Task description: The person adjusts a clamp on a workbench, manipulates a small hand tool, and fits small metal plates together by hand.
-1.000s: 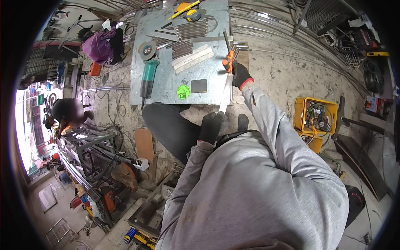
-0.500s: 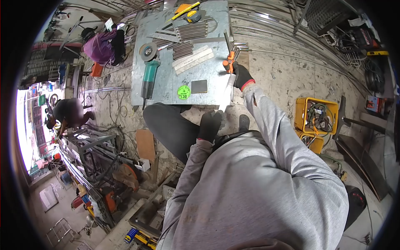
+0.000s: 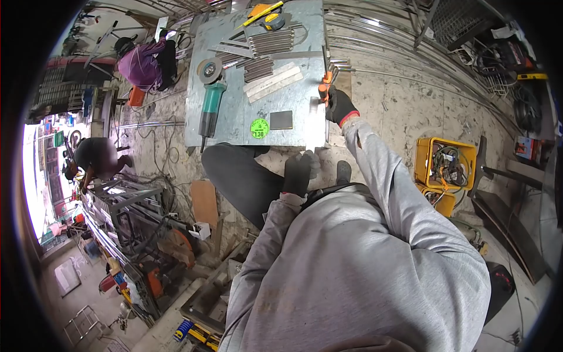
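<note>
My gloved left hand is closed around the near end of a shiny flat metal strip, just off the table's front edge. The strip runs away from me along the right side of the metal table, its surface washed out by glare. At its far end, my gloved right hand is closed at an orange-and-black clamp on the table's right edge. My fingers partly hide the clamp's grip. Left of the strip lie a small dark plate and a round green label.
An angle grinder lies at the table's left. Several metal bars, pale strips and a tape measure lie farther back. A yellow crate stands right. Two people, one in purple, are at the left.
The metal strip has swung into line with the table's right edge. The clamp has turned slightly beside my right hand, and my left hand has shifted a little. The person in purple has raised a pale sheet.
</note>
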Tool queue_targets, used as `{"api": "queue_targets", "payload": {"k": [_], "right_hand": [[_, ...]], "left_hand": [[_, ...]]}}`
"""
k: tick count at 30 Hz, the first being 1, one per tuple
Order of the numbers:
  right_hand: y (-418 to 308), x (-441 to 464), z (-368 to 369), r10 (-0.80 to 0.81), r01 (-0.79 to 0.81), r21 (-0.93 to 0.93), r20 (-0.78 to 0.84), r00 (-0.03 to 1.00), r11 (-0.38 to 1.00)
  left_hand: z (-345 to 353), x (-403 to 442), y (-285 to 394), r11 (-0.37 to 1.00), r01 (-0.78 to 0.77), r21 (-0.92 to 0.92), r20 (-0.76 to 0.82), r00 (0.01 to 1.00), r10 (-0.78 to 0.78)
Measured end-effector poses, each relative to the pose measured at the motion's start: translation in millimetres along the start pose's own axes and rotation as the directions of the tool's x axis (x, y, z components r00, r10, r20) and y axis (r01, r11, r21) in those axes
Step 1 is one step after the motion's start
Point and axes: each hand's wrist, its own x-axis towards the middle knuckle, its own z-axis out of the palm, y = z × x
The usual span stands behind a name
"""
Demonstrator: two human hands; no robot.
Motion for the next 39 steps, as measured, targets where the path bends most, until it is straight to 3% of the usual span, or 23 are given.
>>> {"api": "queue_targets", "payload": {"k": [3,5,7,10,12,15,16,18,19,21,22,23,24,26,28,30,31,32,33,34,35,37,39], "right_hand": [[-7.0,1.7,-1.8,0.028,-0.028,-0.066,-0.008,1.0,0.997],[-20.9,-4.4,-10.1,-0.126,0.127,0.024,-0.056,0.99,0.992],[-43.4,-10.1,-24.1,-0.077,0.077,-0.003,-0.013,0.997,0.997],[-30.8,-5.8,-19.2,-0.016,0.017,-0.036,0.023,1.0,0.999],[-7.5,-0.7,-5.0,-0.011,0.012,-0.04,0.02,1.0,0.999],[-3.1,-1.3,-0.9,-0.044,0.042,0.123,0.016,0.999,0.991],[-6.6,-5.2,-4.3,-0.045,0.041,0.126,0.023,0.999,0.991],[-9.5,-7.6,-8.5,-0.045,0.046,-0.049,0.018,0.999,0.998],[17.5,2.9,8.3,0.023,-0.022,-0.011,0.055,0.998,1.0],[3.3,-1.7,-1.4,-0.029,0.03,-0.01,0.04,0.999,1.0],[-7.6,-5.1,-7.4,-0.082,0.082,-0.008,0.03,0.996,0.997],[-15.5,-6.7,-12.8,-0.084,0.084,-0.007,0.03,0.996,0.996],[-23.1,-7.5,-17.6,-0.056,0.055,0.041,0.031,0.998,0.998],[-10.6,-4.4,-10.2,-0.026,0.023,0.088,0.032,0.999,0.996],[34.6,6.2,18.4,0.095,-0.115,0.291,0.083,0.992,0.95],[1.8,0.7,-3.4,0.084,-0.103,0.261,0.083,0.993,0.96],[-16.5,-4.5,-14.2,0.073,-0.091,0.232,0.086,0.994,0.968],[-28.5,-8.4,-19.5,0.072,-0.091,0.232,0.088,0.993,0.968],[-35.3,-12.4,-22.3,-0.033,0.022,0.202,0.052,0.998,0.979],[-42.1,-13.8,-25.6,-0.14,0.136,0.166,0.017,0.99,0.977],[-34.6,-10.2,-20.6,-0.141,0.136,0.165,0.017,0.99,0.977],[-6.0,2.9,-3.4,0.109,-0.146,0.212,0.178,0.978,0.966],[7.2,3.8,3.0,0.027,-0.046,0.148,0.122,0.992,0.988]], "left_hand": [[5.1,1.3,-7.4,0.999,0.008,0.032,-0.03,1.0,-0.007],[5.9,6.1,-10.9,0.997,-0.028,0.073,-0.072,0.997,0.033],[3.8,8.0,-13.1,0.991,-0.065,0.114,-0.116,0.99,0.078],[-10.8,12.2,-18.9,0.993,-0.087,0.08,-0.054,0.994,0.092],[-34.3,21.2,-43.4,0.783,-0.428,0.452,0.193,0.903,0.383],[-41.5,22.8,-56.9,0.7,-0.479,0.529,0.219,0.875,0.433],[-42.5,21.0,-61.3,0.703,-0.474,0.529,0.212,0.877,0.432],[-35.7,17.0,-56.9,0.775,-0.425,0.467,0.18,0.904,0.387],[-33.0,18.3,-53.1,0.774,-0.427,0.467,0.18,0.903,0.389],[-25.4,17.7,-43.1,0.548,-0.537,0.642,0.262,0.825,0.502],[-19.9,11.5,-36.3,0.547,-0.537,0.642,0.262,0.825,0.501],[-2.6,-7.3,-8.3,0.84,-0.286,0.462,0.087,0.957,0.277],[6.9,-17.8,8.2,0.98,0.017,0.198,-0.016,1.0,-0.014],[1.9,-14.4,4.9,0.986,0.012,0.169,0.022,1.0,-0.016],[-11.3,-3.6,-8.4,0.99,0.008,0.142,0.062,0.998,-0.017],[-28.2,13.6,-28.6,0.843,-0.339,0.418,0.214,0.939,0.271],[-23.9,10.2,-21.6,0.843,-0.338,0.418,0.213,0.939,0.271],[-14.1,1.8,-4.7,0.932,-0.179,0.314,0.117,0.982,0.149],[-8.1,-3.3,4.5,0.982,-0.018,0.19,0.037,0.999,0.011],[-2.6,-7.0,12.2,0.982,-0.018,0.189,0.037,0.999,0.011],[1.0,-8.8,16.7,0.981,-0.029,0.193,0.007,1.0,0.028],[1.4,-3.4,12.7,0.979,-0.044,0.199,-0.019,0.999,0.049],[-4.1,7.2,-3.8,0.996,-0.063,0.07,-0.006,0.998,0.063]]}}
